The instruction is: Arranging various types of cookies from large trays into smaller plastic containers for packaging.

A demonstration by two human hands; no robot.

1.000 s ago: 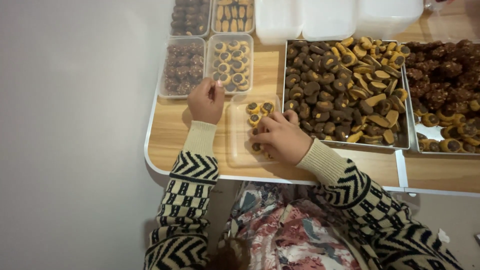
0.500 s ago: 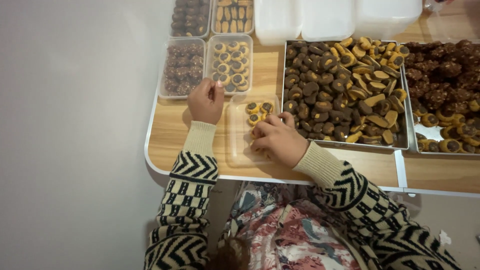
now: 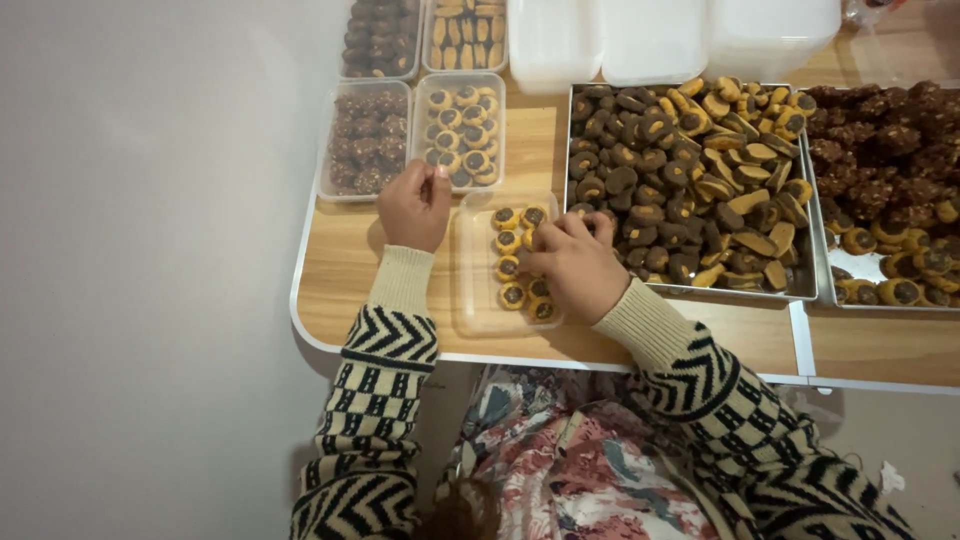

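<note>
A: On the wooden table (image 3: 350,265), big metal tray (image 3: 800,285) of mixed cookies sits right of the clear plastic container (image 3: 478,290).
B: Step?
A: Filling it. Right hand (image 3: 572,265) pinches a cookie (image 3: 530,262) into the row; left hand (image 3: 415,205), fingers curled, steadies the rim.
B: Next?
A: Likely seat it snug beside its neighbours.

Clear plastic box (image 3: 478,290), shiny metal tray (image 3: 800,285), wood-grain table (image 3: 350,270)
</note>
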